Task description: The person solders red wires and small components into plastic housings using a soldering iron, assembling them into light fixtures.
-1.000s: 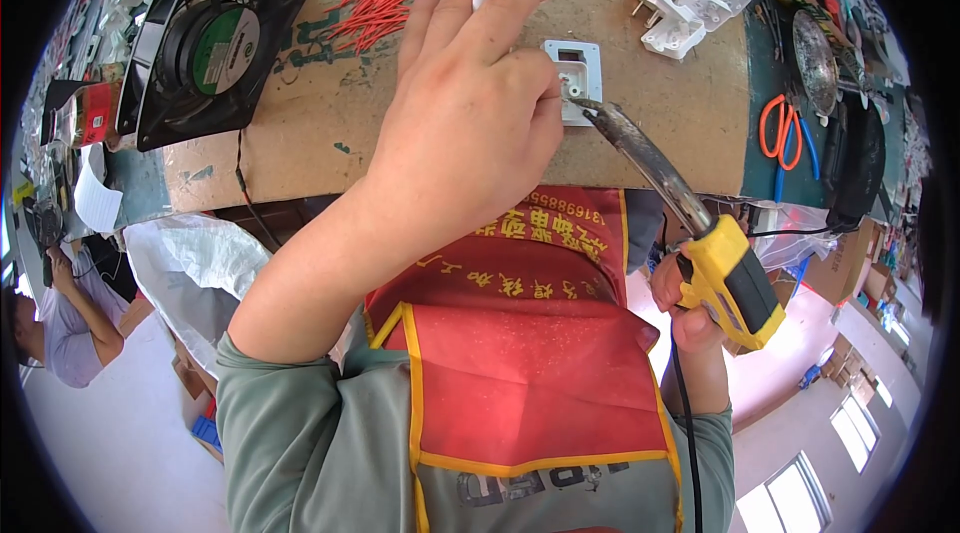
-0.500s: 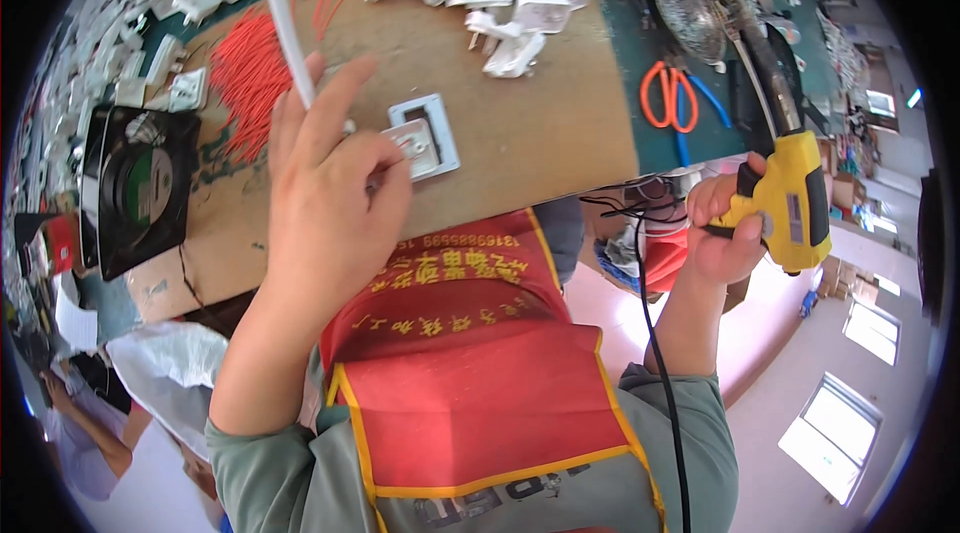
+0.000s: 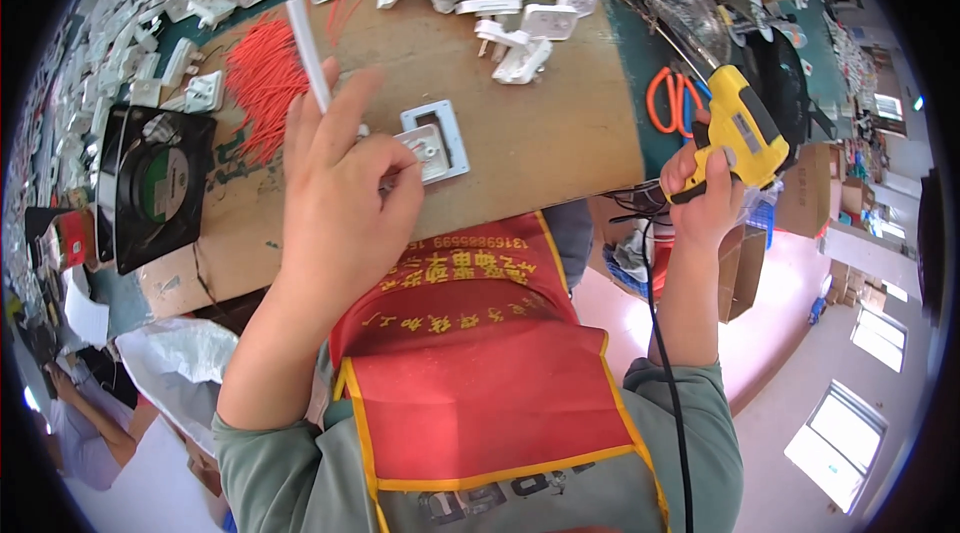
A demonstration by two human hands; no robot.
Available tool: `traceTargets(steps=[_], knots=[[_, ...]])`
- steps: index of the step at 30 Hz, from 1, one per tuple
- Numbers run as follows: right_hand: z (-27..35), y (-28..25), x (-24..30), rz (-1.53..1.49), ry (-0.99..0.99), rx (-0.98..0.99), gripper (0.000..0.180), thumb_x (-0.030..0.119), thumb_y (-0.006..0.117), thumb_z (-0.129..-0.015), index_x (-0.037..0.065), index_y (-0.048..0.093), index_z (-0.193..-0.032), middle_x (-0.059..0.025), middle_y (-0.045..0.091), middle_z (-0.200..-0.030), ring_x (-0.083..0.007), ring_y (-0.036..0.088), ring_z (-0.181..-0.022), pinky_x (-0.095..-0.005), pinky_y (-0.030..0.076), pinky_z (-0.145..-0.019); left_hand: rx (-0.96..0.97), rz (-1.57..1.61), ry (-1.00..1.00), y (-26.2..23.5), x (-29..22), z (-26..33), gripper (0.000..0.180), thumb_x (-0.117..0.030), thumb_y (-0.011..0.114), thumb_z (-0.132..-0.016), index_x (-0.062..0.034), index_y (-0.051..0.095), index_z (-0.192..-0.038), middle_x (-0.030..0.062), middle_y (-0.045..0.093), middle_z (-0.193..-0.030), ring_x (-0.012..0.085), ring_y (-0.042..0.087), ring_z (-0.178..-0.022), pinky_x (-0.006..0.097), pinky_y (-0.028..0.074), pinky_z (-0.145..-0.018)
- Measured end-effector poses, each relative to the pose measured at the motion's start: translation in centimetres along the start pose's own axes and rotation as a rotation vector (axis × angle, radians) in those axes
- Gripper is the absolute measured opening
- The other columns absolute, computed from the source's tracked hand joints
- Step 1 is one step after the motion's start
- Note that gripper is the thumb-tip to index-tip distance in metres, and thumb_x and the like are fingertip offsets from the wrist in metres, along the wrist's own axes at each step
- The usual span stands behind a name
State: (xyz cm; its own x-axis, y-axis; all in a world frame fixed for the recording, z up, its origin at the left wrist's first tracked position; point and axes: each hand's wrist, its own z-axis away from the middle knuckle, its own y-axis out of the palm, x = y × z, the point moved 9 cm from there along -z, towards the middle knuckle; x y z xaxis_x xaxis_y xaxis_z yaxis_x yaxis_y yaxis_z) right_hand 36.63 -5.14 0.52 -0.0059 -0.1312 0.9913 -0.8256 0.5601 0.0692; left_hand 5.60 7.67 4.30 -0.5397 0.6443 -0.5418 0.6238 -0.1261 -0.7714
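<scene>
Soldering iron [image 3: 742,128] drawn off white frame [image 3: 456,141], right hand [image 3: 702,195] gripping it, left hand [image 3: 345,183] holding tube [image 3: 307,48], red wires [image 3: 258,83] beyond, fan [image 3: 160,183] leftward

Yel. iron [image 3: 744,131] now away fr. wht. part [image 3: 428,151]

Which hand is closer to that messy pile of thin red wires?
Left. The left hand is close beside the pile of thin red wires, on its right; the right hand is far off to the right, gripping a yellow-and-black soldering gun.
</scene>
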Motion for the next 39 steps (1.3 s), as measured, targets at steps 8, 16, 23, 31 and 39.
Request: traceTargets(steps=[8, 16, 23, 31, 39], knots=[[1.3, 6.3, -2.5, -0.204, 0.142, 0.179, 0.068, 0.053, 0.057, -0.087, -0.001, 0.044, -0.127, -0.0002, 0.046, -0.066, -0.0101, 0.042, -0.049, -0.0267, 0.035, -0.047, 0.039, -0.028, -0.021, 0.1, 0.0, -0.1, 0.006, -0.003, 0.068, -0.072, -0.0034, 0.063, -0.074, 0.0144, 0.052, -0.133, 0.0427, 0.037, -0.132, 0.048, 0.035, -0.105], [1.4, 6.1, -2.9, -0.205, 0.111, 0.2, 0.071, 0.055, 0.057, -0.086, -0.001, 0.042, -0.128, -0.0006, 0.045, -0.064, -0.0109, 0.042, -0.047, -0.0269, 0.035, -0.047, 0.026, -0.03, 0.007, 0.0, 0.0, -0.1, 0.005, -0.007, 0.068, -0.073, -0.0046, 0.063, -0.072, 0.0147, 0.052, -0.129, 0.0432, 0.039, -0.129, 0.06, 0.028, -0.105], [1.1, 5.9, -3.4, -0.285, 0.141, 0.157, 0.075, 0.053, 0.066, -0.08, -0.002, 0.045, -0.127, -0.0013, 0.046, -0.063, -0.0125, 0.043, -0.047, -0.0283, 0.036, -0.046, 0.111, -0.082, 0.003, -0.5, 0.2, -0.4, 0.03, -0.011, 0.073, -0.071, -0.0056, 0.064, -0.099, 0.0129, 0.057, -0.123, 0.04, 0.047, -0.123, 0.05, 0.035, -0.103], [1.1, 5.4, -4.4, -0.36, 0.128, 0.278, 0.07, 0.051, 0.056, -0.089, 0.001, 0.036, -0.135, 0.0001, 0.044, -0.069, -0.0098, 0.041, -0.052, -0.025, 0.035, -0.048, 0.174, -0.14, 0.045, -0.6, 0.5, -0.2, 0.042, -0.021, 0.078, -0.064, -0.0052, 0.064, -0.1, 0.0094, 0.062, -0.101, 0.0324, 0.058, -0.098, 0.044, 0.045, -0.09], [0.8, 5.8, -4.0, -0.342, 0.191, 0.281, 0.046, 0.051, 0.054, -0.09, 0.007, 0.044, -0.083, -0.0002, 0.041, -0.066, -0.0105, 0.041, -0.055, -0.0243, 0.033, -0.051, -0.466, -0.116, 0.302, -11.5, -1.2, 4.5, 0.046, -0.016, 0.078, -0.056, -0.0087, 0.065, -0.1, 0.0073, 0.062, -0.101, 0.0306, 0.061, -0.1, 0.041, 0.048, -0.083]])
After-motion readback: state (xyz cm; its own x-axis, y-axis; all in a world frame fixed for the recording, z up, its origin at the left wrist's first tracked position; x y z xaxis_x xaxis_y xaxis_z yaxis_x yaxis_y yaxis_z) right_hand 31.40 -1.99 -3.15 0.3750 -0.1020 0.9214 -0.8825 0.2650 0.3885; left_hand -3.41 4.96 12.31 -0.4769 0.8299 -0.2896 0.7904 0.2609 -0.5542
